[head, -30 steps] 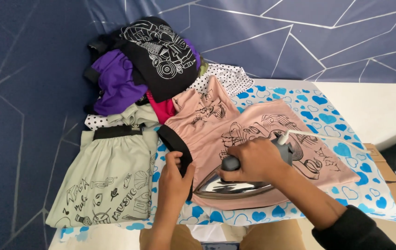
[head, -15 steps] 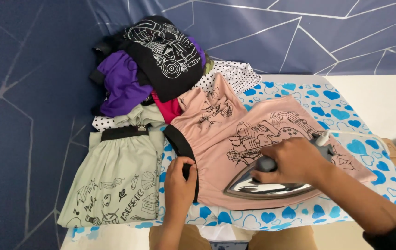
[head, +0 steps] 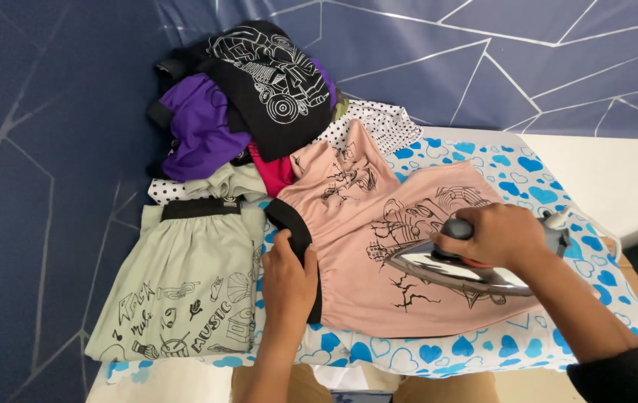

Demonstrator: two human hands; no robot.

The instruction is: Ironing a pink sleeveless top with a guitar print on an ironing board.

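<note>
Gripping the iron (head: 457, 270) by its dark handle, our right hand (head: 494, 237) rides right of centre in the frame, over the pink garment (head: 378, 261) spread on the heart-print cover (head: 528, 168). Our left hand (head: 287, 280) is closed, pinching the garment's black waistband (head: 294, 231) at centre. We judge the iron heavy, rigid and hot underneath, so the handle is the only safe hold. The cloth looks light and limp and will crease unless pinned at its band. A clothes pile (head: 252, 97) sits upper left.
</note>
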